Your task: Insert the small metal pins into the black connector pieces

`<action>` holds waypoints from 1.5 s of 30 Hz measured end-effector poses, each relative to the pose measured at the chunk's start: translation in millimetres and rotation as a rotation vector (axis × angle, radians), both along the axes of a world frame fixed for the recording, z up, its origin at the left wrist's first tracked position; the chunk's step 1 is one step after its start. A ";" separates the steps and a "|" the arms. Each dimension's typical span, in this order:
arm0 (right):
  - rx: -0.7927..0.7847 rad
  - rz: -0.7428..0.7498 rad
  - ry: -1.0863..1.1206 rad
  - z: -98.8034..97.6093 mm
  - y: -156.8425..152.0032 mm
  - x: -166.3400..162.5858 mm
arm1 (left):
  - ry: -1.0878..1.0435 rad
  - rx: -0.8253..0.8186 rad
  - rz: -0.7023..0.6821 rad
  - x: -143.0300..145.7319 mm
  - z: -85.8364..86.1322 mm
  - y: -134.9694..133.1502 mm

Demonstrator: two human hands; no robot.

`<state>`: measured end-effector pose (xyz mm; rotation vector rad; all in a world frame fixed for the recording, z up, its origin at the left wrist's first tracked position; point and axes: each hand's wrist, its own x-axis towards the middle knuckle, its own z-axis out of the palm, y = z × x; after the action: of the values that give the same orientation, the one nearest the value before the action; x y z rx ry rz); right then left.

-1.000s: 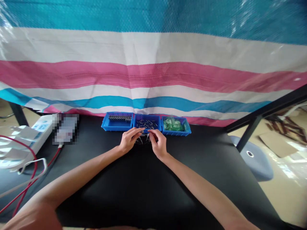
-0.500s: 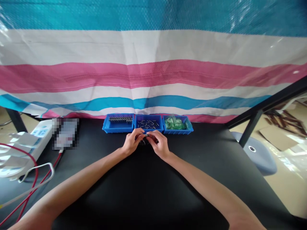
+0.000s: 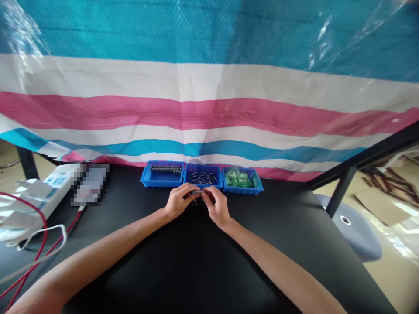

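Between the fingertips of both hands lies a small silvery metal cylinder [image 3: 197, 192], held level just in front of the blue bins. My left hand [image 3: 178, 201] pinches its left end, and my right hand [image 3: 217, 206] grips the right end. Some small dark metal pieces [image 3: 197, 202] show below the fingers, partly hidden by the hands. Behind the hands, the middle blue bin [image 3: 187, 185] holds loose thin metal pins [image 3: 203, 178]. In the left blue bin [image 3: 162, 183], short metal sleeves [image 3: 165, 168] stand in rows. Green-tinted clear packets [image 3: 238, 178] fill the right blue bin [image 3: 242, 190].
At left on the black table [image 3: 262, 226] are a white power strip [image 3: 54, 187] with plugs, a blurred-out device [image 3: 91, 184] and red and white cables [image 3: 42, 248]. A striped tarp [image 3: 209, 113] hangs behind the bins. A grey stool [image 3: 355, 231] stands at right.
The head view has tilted, so the bins and hands sit slightly lower in the picture. The metal cylinder between the fingertips shows more clearly; both hands stay together in front of the middle bin.
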<state>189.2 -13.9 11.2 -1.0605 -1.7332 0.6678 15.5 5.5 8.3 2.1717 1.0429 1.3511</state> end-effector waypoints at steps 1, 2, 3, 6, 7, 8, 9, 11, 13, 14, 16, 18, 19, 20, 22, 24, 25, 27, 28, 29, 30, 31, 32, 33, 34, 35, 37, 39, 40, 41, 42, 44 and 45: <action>0.009 0.005 -0.006 -0.2 0.5 -0.2 | -0.007 0.001 0.004 0.1 0.9 -1.1; 0.020 0.004 -0.011 -0.3 1.1 -0.4 | -0.014 -0.007 0.007 0.1 1.7 -2.3; 0.029 -0.006 -0.015 -0.4 1.7 -0.8 | -0.024 -0.024 0.011 -0.2 2.2 -3.7; 0.043 -0.052 -0.015 -0.5 3.2 -1.8 | -0.054 -0.087 0.028 -1.2 2.0 -6.9; 0.044 -0.063 -0.015 -0.5 3.4 -2.1 | -0.059 -0.099 0.040 -1.5 1.4 -7.5; 0.042 -0.069 -0.018 -0.5 3.5 -2.3 | -0.059 -0.103 0.053 -1.8 0.8 -7.6; 0.039 -0.073 -0.021 -0.6 3.5 -2.6 | -0.054 -0.095 0.064 -1.9 0.3 -7.4; 0.036 -0.088 -0.029 -0.8 3.4 -3.0 | -0.041 -0.047 0.067 -2.0 0.1 -6.0; 0.048 -0.112 -0.037 -1.1 3.4 -3.6 | -0.033 0.022 0.047 -2.0 0.8 -4.1; 0.057 -0.119 -0.044 -1.2 3.5 -4.0 | -0.030 0.050 0.035 -2.0 1.4 -3.3; 0.071 -0.125 -0.063 -1.5 3.9 -4.6 | -0.020 0.072 0.021 -2.1 2.2 -2.1; 0.078 -0.111 -0.081 -1.8 3.9 -5.0 | -0.012 0.062 0.032 -2.1 2.0 -1.9; 0.083 -0.117 -0.084 -2.0 3.7 -5.1 | -0.014 0.046 0.045 -2.1 1.5 -2.0; 0.088 -0.119 -0.083 -2.2 3.4 -5.1 | -0.027 0.023 0.052 -2.2 0.8 -2.2; 0.099 -0.114 -0.073 -2.7 2.6 -4.9 | -0.055 -0.031 0.058 -2.3 -0.7 -2.8; 0.106 -0.097 -0.062 -3.0 1.8 -4.4 | -0.044 -0.045 0.044 -2.4 -1.5 -3.0; 0.105 -0.090 -0.063 -3.0 1.5 -4.1 | -0.038 -0.034 0.041 -2.4 -1.6 -3.0; 0.095 -0.065 -0.069 -2.8 0.8 -3.6 | -0.031 -0.020 0.037 -2.3 -1.5 -2.9; 0.091 -0.053 -0.074 -2.7 0.5 -3.4 | -0.031 -0.021 0.034 -2.3 -1.5 -2.8; 0.089 -0.039 -0.074 -2.6 0.1 -3.3 | -0.033 -0.026 0.030 -2.1 -1.6 -2.8; 0.091 -0.024 -0.073 -2.7 -0.2 -3.3 | -0.037 -0.033 0.022 -2.0 -1.8 -2.8; 0.096 -0.008 -0.072 -3.0 -0.4 -3.2 | -0.040 -0.040 0.013 -1.8 -2.3 -2.7; 0.105 0.001 -0.069 -3.5 -0.4 -3.3 | -0.041 -0.045 0.004 -1.7 -2.8 -2.7; 0.116 0.007 -0.072 -4.1 -0.3 -3.3 | -0.038 -0.049 -0.002 -1.5 -3.4 -2.6; 0.126 0.013 -0.078 -4.9 -0.1 -3.4 | -0.035 -0.052 -0.005 -1.5 -4.1 -2.6; 0.137 0.017 -0.080 -5.8 0.1 -3.6 | -0.031 -0.053 -0.005 -1.5 -4.6 -2.7; 0.148 0.023 -0.081 -7.8 0.4 -4.1 | -0.027 -0.057 0.000 -1.9 -5.4 -3.2; 0.150 0.024 -0.077 -9.5 0.7 -4.6 | -0.030 -0.074 0.003 -2.6 -5.5 -3.8; 0.151 0.023 -0.079 -10.2 0.7 -4.7 | -0.032 -0.086 0.003 -2.9 -5.5 -4.1; 0.151 0.019 -0.083 -10.6 0.7 -4.7 | -0.032 -0.097 0.000 -3.2 -5.4 -4.3; 0.152 0.016 -0.089 -10.7 0.7 -4.6 | -0.030 -0.103 -0.002 -3.4 -5.2 -4.3; 0.156 0.005 -0.091 -10.0 0.6 -4.0 | -0.023 -0.090 0.004 -3.4 -4.8 -3.9; 0.157 -0.004 -0.085 -9.2 0.6 -3.6 | -0.020 -0.072 0.012 -3.1 -4.5 -3.5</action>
<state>185.5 -13.3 1.9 -0.9951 -1.8246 0.4810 12.4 2.0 3.8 2.0989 1.0818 1.3177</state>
